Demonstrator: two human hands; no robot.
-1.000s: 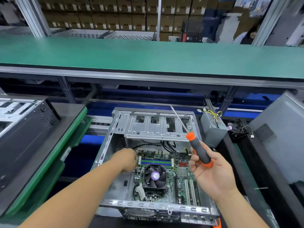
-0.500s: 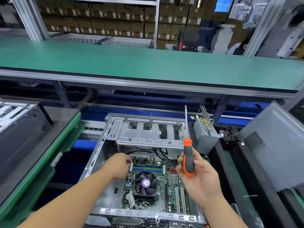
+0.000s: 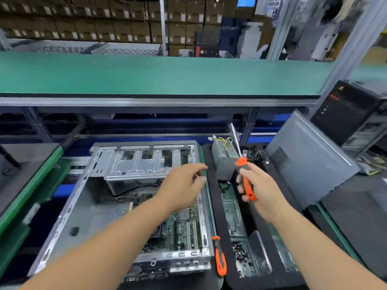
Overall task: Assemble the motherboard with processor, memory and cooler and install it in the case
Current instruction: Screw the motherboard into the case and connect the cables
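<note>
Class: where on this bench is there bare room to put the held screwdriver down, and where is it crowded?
Free: the long green shelf above the case, and the bare case floor left of the motherboard. Crowded: the black tray on the right, holding a power supply, screws and a second screwdriver.

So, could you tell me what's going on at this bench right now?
A person is building a desktop PC. The motherboard already sits inside the open case. The right hand grips an orange screwdriver, shaft up, while the open left hand reaches across the case's right edge. A second screwdriver lies beside the case.
</note>
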